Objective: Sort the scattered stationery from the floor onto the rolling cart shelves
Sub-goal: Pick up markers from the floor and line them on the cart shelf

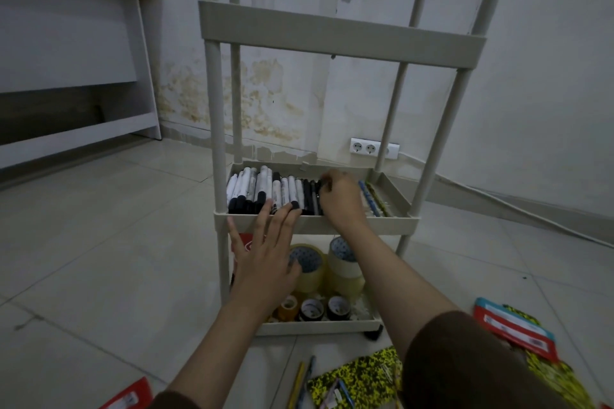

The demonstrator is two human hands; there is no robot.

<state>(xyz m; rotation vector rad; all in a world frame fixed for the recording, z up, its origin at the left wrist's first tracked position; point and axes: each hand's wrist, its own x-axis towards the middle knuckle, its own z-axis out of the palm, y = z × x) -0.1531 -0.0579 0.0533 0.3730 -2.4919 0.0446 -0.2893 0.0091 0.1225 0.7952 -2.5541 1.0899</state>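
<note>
A beige rolling cart (pixel 315 224) stands against the wall. Its middle shelf holds a row of black-and-white markers (pixel 262 191) and a few pencils (pixel 372 199) at the right. My left hand (pixel 265 252) is open, its fingertips touching the near ends of the markers. My right hand (pixel 342 197) is curled over the right end of the marker row, fingers pinched on a black pen (pixel 320 191). The bottom shelf carries several tape rolls (pixel 309 262). On the floor lie pencils (pixel 304 378), a yellow-black patterned notebook (pixel 358 375) and red-blue packets (pixel 515 329).
A white desk (pixel 73 53) stands at the left. A wall socket (pixel 365 148) sits behind the cart, with a cable running right along the floor. A red packet (pixel 129 395) lies at the lower left. The cart's upper shelf (pixel 339 40) is above my hands.
</note>
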